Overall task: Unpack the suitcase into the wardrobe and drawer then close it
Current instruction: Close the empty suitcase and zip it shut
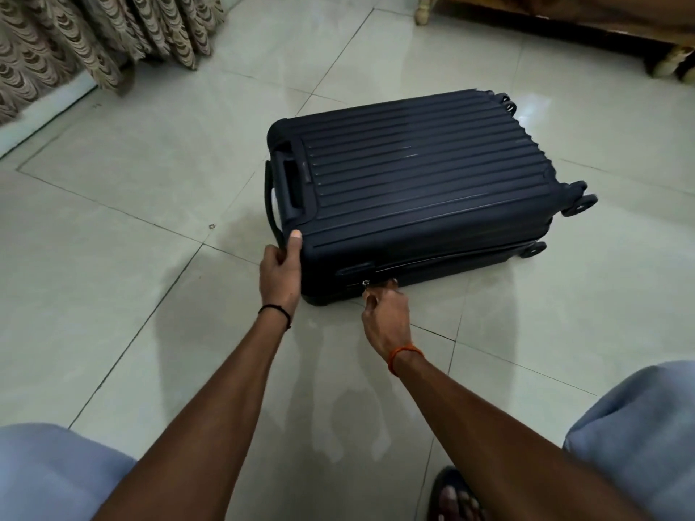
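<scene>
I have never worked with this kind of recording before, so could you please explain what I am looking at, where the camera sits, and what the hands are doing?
There is no machine here: a person wears one wide-angle camera on the head, looking forward and down, so both forearms reach into the picture from below. On the pale tiled floor lies a dark blue ribbed suitcase, flat on its side with its wheels to the right. The lid looks shut. The left hand grips the near left corner of the case, thumb on top, steadying it. The right hand pinches the zip pull on the near side wall. A patterned curtain hangs top left, and wooden furniture legs show top right.
</scene>
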